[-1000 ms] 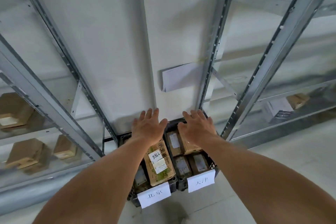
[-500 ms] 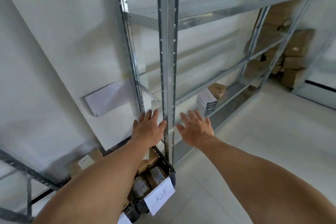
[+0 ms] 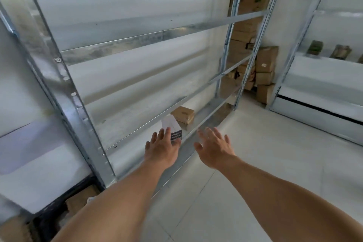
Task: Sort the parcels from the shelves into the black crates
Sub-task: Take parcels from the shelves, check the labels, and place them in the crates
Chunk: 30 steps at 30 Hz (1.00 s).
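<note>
Shiny galvanised metal shelving (image 3: 149, 38), matt cardboard parcel (image 3: 183, 114)

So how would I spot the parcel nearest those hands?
Look at the metal shelving on the left, then its lowest shelf. Two parcels sit there; it is the white parcel with a black label, in front of the plain brown box.

Two parcels lie right of the near upright (image 3: 64, 92), one white parcel (image 3: 170, 124) and one brown parcel (image 3: 183, 114); one black crate (image 3: 47, 218) shows below and left of that upright; two dark packets (image 3: 315, 47) stand far to its right; two hands show to its right, a left hand (image 3: 162, 149) and a right hand (image 3: 213, 150); the cardboard boxes (image 3: 265, 65) stacked beyond it overlap too much to count.
</note>
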Motion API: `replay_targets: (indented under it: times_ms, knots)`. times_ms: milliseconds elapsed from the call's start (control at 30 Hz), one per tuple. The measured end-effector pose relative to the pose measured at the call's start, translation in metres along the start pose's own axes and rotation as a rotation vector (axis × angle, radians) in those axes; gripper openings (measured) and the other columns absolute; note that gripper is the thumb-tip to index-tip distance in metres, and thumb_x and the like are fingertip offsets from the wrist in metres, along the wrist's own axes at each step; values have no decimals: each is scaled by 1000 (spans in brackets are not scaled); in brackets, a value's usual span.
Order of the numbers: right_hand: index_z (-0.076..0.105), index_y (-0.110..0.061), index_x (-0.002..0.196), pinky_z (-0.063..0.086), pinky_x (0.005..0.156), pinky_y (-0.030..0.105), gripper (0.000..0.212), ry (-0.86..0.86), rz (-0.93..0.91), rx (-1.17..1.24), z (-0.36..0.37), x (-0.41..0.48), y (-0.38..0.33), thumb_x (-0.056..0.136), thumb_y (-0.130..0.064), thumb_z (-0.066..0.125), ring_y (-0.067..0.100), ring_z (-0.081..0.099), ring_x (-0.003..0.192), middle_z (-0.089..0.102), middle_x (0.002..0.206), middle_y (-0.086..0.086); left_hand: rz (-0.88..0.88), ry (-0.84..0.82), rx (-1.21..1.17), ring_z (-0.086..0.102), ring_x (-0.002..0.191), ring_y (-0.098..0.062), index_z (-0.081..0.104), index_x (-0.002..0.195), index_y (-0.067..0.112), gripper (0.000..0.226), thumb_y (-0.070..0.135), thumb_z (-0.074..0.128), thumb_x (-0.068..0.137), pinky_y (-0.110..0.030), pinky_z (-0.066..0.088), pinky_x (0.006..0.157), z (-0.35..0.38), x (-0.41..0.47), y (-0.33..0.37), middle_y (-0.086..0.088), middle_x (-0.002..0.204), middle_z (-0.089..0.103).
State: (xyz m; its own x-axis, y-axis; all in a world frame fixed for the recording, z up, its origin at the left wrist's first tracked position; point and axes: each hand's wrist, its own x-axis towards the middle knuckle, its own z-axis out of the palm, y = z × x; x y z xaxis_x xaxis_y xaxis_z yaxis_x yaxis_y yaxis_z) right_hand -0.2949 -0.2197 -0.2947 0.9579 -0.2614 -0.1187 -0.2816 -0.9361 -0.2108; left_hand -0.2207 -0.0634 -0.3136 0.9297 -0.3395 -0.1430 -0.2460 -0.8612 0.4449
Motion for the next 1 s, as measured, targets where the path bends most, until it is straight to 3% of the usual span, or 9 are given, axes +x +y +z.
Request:
replay_targets:
  times_ms: [333,633,800,933,1000]
  knots:
    - [22,-28,159,8,126,52,56,-99,-62,27,24,126,55,107,-47,27,21,5,156,18,168,0,-98,-64,48,4,153,-25,6,159,25,65,54,21,102,-46,9,121,64,119,6,-2,166,7]
    - [40,-24,149,35,112,46,49,-290,73,261,103,313,100,103,-42,35,26,41,138,47,150,6,-386,-30,-263,10,152,-21,18,158,16,62,45,30,104,-36,10,122,131,284,-21,-6,165,13]
    - [43,-13,149,36,110,41,50,-386,46,359,135,389,105,106,-38,39,32,44,137,49,149,14,-555,-10,-343,19,150,-22,21,157,15,62,45,30,103,-37,16,121,160,348,-37,-6,163,21]
    - [33,-12,157,25,117,34,56,-484,-34,409,170,452,115,108,-40,38,27,32,148,35,161,11,-683,-16,-415,18,151,-21,21,158,20,60,45,29,104,-36,17,119,191,390,-44,-3,164,19]
    - [35,-10,156,26,116,35,55,-503,6,450,194,482,122,109,-38,35,28,34,147,36,161,13,-748,24,-501,21,150,-23,24,157,19,59,43,31,104,-35,17,118,210,409,-48,-5,163,23]
